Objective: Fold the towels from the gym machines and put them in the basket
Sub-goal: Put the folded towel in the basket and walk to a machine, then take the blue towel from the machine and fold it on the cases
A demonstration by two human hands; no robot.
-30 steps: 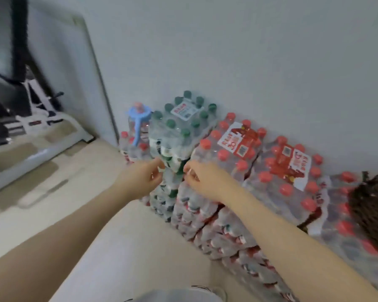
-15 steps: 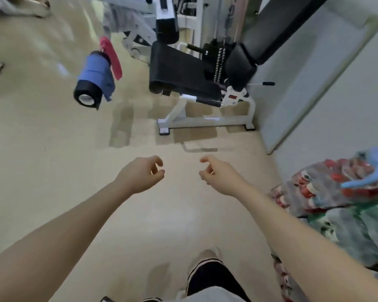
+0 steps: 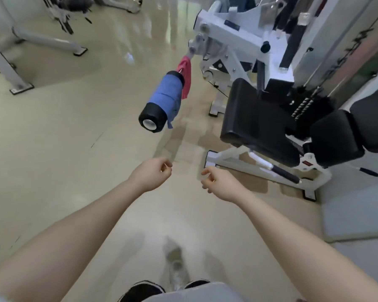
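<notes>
— Towels first: where are they?

— Both hang on the padded roller arm (image 3: 153, 120) that sticks out from the white gym machine (image 3: 231, 40). A blue towel (image 3: 167, 95) is wrapped round the roller's middle, with a corner dangling below it just past the black end. A pink towel (image 3: 185, 78) is draped over the bar just behind the blue one, nearer the machine's frame, and the two touch.

— And the hands?

— Both are held out in the air below the roller, well apart from it, with bare forearms reaching in from the bottom corners. The left hand (image 3: 150, 174) has its fingers loosely curled with nothing in them. The right hand (image 3: 217, 182) is the same, fingers slack and bent, holding nothing. They are near each other but do not touch.

— Any brand or writing on the machine?

— Nothing I can read. A small dark plate sits on the white frame above the roller, and a small red tag shows low on the frame beside the black seat pad (image 3: 255, 118), but both are too blurred to make out.

— Anything else near the roller?

— The seat pad lies to its right, with the weight stack (image 3: 302, 106) behind that. Pale glossy floor (image 3: 63, 149) runs under the roller.
</notes>
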